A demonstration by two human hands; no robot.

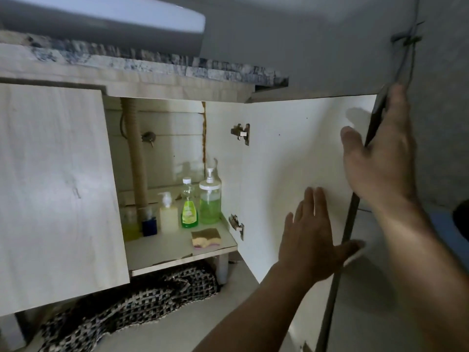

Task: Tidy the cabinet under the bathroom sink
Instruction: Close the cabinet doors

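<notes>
The cabinet's right door [291, 153] stands swung open. My left hand [312, 237] lies flat, fingers straight, against the door's inner face near its lower edge. My right hand [380, 153] holds the door's outer edge, thumb on the inside face and fingers round the edge. On the cabinet shelf [172, 252] stand a tall pump bottle of green liquid [210, 199], a green dish-soap bottle [189, 207], a pale yellow pump bottle [168, 214], a small dark blue container [149, 226] and a yellow bottle [130, 224] half hidden by the left door. A yellow-and-brown sponge [206, 237] lies in front.
The left door [55, 189] is closed. A beige drain hose [137, 153] runs down inside the cabinet. A black-and-white woven mat [132, 303] lies bunched on the floor under the cabinet. The sink basin [101, 19] and stone countertop [177, 64] sit above.
</notes>
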